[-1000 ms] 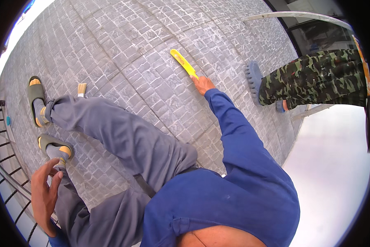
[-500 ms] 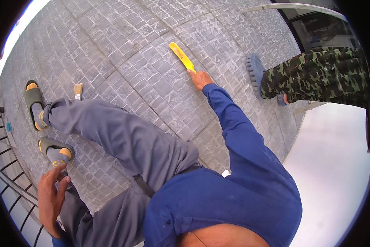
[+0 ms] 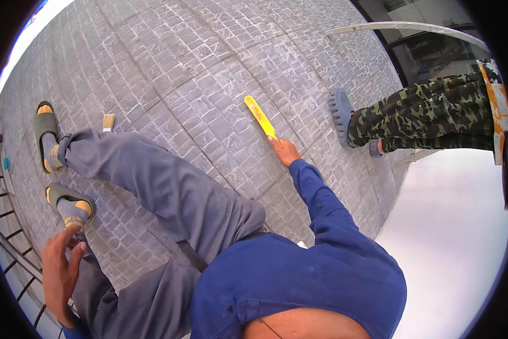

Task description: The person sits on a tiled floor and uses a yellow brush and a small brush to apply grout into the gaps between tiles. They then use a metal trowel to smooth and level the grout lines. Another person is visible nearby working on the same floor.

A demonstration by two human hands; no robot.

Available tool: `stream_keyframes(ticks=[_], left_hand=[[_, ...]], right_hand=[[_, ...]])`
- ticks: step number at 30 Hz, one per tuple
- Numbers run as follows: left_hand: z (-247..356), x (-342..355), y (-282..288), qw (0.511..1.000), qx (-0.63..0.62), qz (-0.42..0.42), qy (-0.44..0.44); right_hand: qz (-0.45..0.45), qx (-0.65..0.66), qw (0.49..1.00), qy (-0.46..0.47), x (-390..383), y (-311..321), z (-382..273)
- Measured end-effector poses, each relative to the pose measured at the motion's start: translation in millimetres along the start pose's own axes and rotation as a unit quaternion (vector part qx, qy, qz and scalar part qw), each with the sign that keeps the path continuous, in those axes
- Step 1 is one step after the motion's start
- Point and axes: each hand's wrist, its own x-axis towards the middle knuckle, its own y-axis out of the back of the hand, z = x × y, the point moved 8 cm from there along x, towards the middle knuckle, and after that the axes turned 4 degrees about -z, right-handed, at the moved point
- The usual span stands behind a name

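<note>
My right hand (image 3: 286, 152) is closed round the handle of a long yellow paddle-shaped tool (image 3: 259, 116), held out over the paving. Its flat blade points ahead and slightly left, with a brownish mark along it. At the lower left, my left hand (image 3: 60, 272) hangs over my lower leg, near the grey and yellow sock (image 3: 73, 212). Its fingers are loosely bent, the thumb stands apart, and I see nothing in it. A flat paintbrush (image 3: 108, 122) with pale bristles shows beyond my trouser leg, its handle hidden.
Another person in camouflage trousers (image 3: 429, 113) and grey-blue clogs (image 3: 341, 117) stands at the right. A black metal railing (image 3: 11, 248) runs along the left. Grey patterned paving (image 3: 192, 79) spreads ahead. A white surface (image 3: 451, 226) lies at the lower right.
My right hand has drawn the yellow tool a little closer to me. The whole view has shifted slightly, and an orange and white patch now shows on the other person's clothing.
</note>
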Motion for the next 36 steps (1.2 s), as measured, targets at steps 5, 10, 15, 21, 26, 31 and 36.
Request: stream_keyframes(ticks=[5, 10, 15, 21, 26, 31, 36], left_hand=[[-3, 3, -9, 1.000, 0.000, -0.016, 0.013], [1, 11, -9, 0.999, -0.004, -0.036, 0.014], [3, 14, -6, 0.999, 0.014, -0.031, 0.037], [11, 14, 8, 1.000, 0.018, -0.018, 0.005], [-10, 10, 9, 0.997, -0.028, -0.022, 0.070], [-16, 20, -2, 0.994, -0.021, -0.072, 0.082], [-7, 20, -15, 0.993, 0.007, -0.098, 0.063]], right_hand=[[0.018, 0.135, 0.990, -0.021, -83, 1, 46], [0.105, 0.020, 0.994, 0.035, -37, 15, -2], [0.141, -0.024, 0.987, 0.067, 97, 22, -95], [0.139, -0.045, 0.988, 0.049, 136, 40, -127], [0.115, -0.091, 0.988, 0.057, 45, 28, -11], [0.040, -0.114, 0.992, -0.020, -126, 33, 130], [0.024, -0.113, 0.992, -0.041, -160, 22, 169]])
